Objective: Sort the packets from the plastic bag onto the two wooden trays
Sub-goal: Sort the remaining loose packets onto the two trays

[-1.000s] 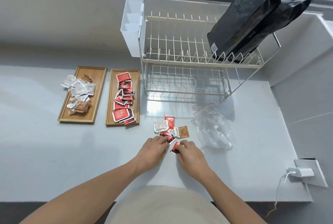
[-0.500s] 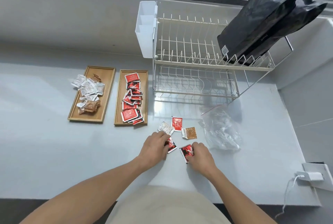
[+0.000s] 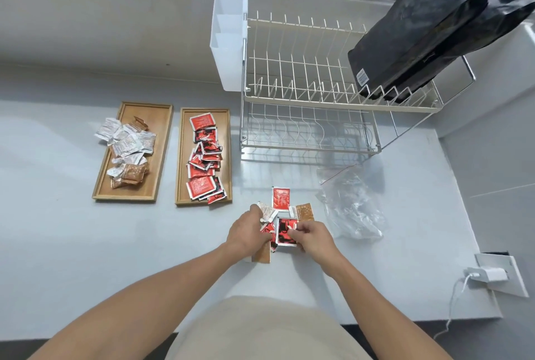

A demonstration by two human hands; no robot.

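Observation:
Two wooden trays lie side by side on the counter. The left tray [image 3: 162, 139] holds white and brown packets; the right tray [image 3: 181, 156] holds red packets. A small loose pile sits in front of me: a red packet [image 3: 280, 198], a brown packet [image 3: 304, 211] and a white packet [image 3: 267, 211]. My right hand [image 3: 314, 239] pinches a red-and-black packet [image 3: 285, 230]. My left hand [image 3: 246, 233] grips several packets, a brown one [image 3: 262, 254] sticking out below it. The clear plastic bag [image 3: 351, 209] lies crumpled to the right.
A two-tier wire dish rack [image 3: 309, 93] stands behind the pile with a white cutlery holder [image 3: 228, 41] on its left end and black bags [image 3: 434, 32] on top. A wall socket with a white charger [image 3: 489, 274] sits at the counter's right front corner.
My right hand lifted the red-and-black packet and brought it toward my left hand. My left hand closed on several packets, and a brown one now shows beneath it.

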